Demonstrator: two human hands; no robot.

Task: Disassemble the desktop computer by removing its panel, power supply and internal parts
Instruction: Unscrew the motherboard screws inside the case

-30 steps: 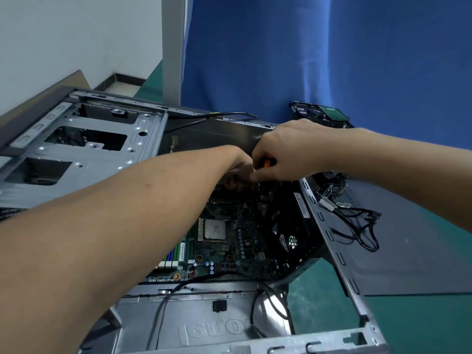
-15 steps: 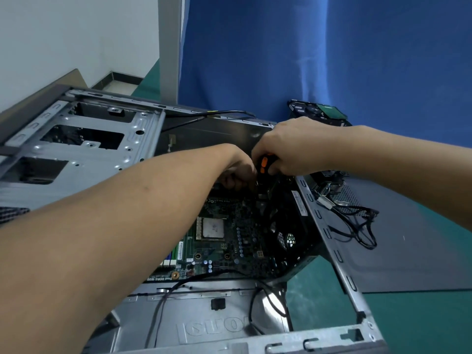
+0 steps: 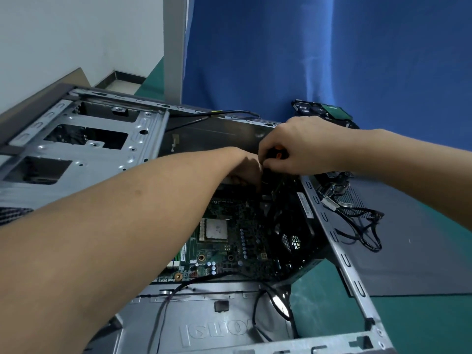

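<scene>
Right hand (image 3: 306, 146) is closed around the black-and-orange handle of a screwdriver (image 3: 279, 156), held roughly upright with the tip pointing down into the open grey steel computer chassis (image 3: 143, 149). Left hand (image 3: 245, 169) reaches in beside the shaft with its fingers bent downward. Whether it pinches anything cannot be determined, as the fingertips are hidden.

The chassis lies on its side on the green work surface (image 3: 421, 325). The green motherboard (image 3: 237, 241), with its bare silver processor socket (image 3: 216, 229), is seated on the chassis floor. Both hands work at the far right corner of the chassis.

The dark grey flat side panel (image 3: 421, 251) lies on the work surface along the right edge of the chassis, with loose black cables (image 3: 365, 226) on it. A black drive with a green board (image 3: 332, 112) sits beyond the far right corner.

Step in hand, by judgement: releasing a fastener at the far edge of the motherboard. The next move calls for keeping the tip square in the screw head, then catching the freed screw before it drops among the components.
</scene>
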